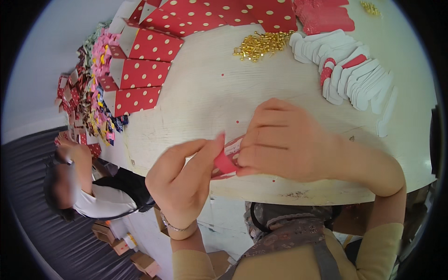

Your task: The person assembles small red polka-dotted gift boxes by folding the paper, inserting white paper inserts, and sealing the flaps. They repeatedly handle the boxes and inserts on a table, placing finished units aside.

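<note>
Near the front edge of the table, both hands meet over a small red paper piece. My left hand (pixel 182 175) is closed, pinching a plain red paper strip (pixel 226 163) between thumb and fingers. On the other side my right hand (pixel 289 144) is closed with curled fingers round a red dotted card piece (pixel 217 174), whose pale printed inside shows between the hands. Much of that card is hidden behind the fingers, and I cannot tell how strip and card are joined.
Red dotted folded cartons (pixel 144 74) line the table's far left. Gold paper fasteners (pixel 256 46) lie heaped at the back, beside white round-ended card strips (pixel 354 79) and stacked red strips (pixel 322 16). Small colourful packets (pixel 100 60) pile up leftward. A co-worker (pixel 107 196) works at left.
</note>
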The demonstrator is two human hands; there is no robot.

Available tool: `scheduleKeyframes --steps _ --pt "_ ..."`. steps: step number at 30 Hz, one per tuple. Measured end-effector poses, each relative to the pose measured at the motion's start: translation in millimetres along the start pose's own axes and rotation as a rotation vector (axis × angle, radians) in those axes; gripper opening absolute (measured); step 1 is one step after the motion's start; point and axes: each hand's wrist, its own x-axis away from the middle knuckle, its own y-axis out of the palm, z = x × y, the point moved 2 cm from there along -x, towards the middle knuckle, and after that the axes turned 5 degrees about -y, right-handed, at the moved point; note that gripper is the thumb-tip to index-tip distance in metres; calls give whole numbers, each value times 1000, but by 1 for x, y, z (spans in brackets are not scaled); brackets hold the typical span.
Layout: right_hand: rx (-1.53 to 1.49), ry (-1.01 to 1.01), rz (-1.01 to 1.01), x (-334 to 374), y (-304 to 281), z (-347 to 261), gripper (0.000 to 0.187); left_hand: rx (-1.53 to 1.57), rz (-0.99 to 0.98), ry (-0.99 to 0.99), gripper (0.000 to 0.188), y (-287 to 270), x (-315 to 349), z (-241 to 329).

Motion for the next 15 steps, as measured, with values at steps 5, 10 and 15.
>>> scheduleKeyframes --steps 5,10,15 --pt "-6 42 -35 -1 -4 -1 22 654 67 -318 12 16 23 -17" --pt "-13 77 7 0 -2 -1 22 642 160 -202 15 24 26 -22" --pt "-17 77 -8 -2 -2 -1 22 716 161 -203 15 23 27 -25"
